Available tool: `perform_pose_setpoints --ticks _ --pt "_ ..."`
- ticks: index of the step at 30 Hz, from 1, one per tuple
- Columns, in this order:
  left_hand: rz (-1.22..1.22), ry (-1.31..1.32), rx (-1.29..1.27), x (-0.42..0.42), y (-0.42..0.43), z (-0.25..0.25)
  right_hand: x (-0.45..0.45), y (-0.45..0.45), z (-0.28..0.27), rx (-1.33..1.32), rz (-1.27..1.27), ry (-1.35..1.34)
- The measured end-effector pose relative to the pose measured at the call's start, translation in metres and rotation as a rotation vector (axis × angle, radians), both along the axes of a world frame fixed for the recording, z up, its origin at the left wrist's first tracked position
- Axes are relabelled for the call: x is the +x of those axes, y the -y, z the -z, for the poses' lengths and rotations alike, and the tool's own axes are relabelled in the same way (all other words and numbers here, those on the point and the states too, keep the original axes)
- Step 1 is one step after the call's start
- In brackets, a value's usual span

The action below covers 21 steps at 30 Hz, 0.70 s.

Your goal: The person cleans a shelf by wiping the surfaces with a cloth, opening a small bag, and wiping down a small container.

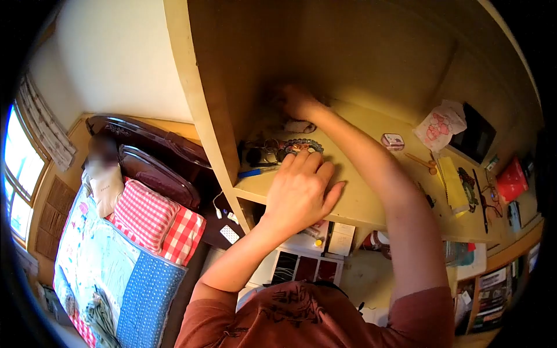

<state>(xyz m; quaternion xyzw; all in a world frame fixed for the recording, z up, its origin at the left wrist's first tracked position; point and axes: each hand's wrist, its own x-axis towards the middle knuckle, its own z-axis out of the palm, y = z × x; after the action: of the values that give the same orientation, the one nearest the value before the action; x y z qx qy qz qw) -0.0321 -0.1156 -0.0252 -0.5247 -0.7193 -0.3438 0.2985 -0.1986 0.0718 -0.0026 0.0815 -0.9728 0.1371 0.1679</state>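
My right hand (297, 103) reaches deep into the dark left back corner of a wooden shelf (360, 145). Shadow hides its fingers, so I cannot tell what they touch. A small pale crumpled item (300, 126) lies just below that wrist. Nearer the front, my left hand (301, 188) rests over the shelf edge, thumb apart from the fingers. Its fingertips are at a beaded ring-shaped piece (303, 146), touching or just over it. Left of them sit dark tangled small items (264, 153) and a blue marker (255, 172).
Rightward on the shelf are a small tin (393, 141), a printed plastic bag (440, 126), a dark flat panel (474, 134), yellow paper (452, 184), glasses (493, 200) and a red container (513, 180). An upright board (200, 104) separates the shelf from a bed (110, 255).
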Motion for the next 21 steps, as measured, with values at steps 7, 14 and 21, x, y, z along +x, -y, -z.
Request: perform_pose_setpoints --ticks 7,14,21 --pt "-0.003 0.006 -0.008 0.002 -0.001 0.0 0.014 0.011 -0.001 0.174 -0.116 0.04" --pt "0.003 0.002 0.013 0.001 0.0 0.001 -0.007 -0.003 -0.001 -0.184 -0.103 0.248" --pt "0.009 0.02 0.004 0.003 -0.001 0.0 0.013 0.01 0.008 0.277 -0.186 -0.052"
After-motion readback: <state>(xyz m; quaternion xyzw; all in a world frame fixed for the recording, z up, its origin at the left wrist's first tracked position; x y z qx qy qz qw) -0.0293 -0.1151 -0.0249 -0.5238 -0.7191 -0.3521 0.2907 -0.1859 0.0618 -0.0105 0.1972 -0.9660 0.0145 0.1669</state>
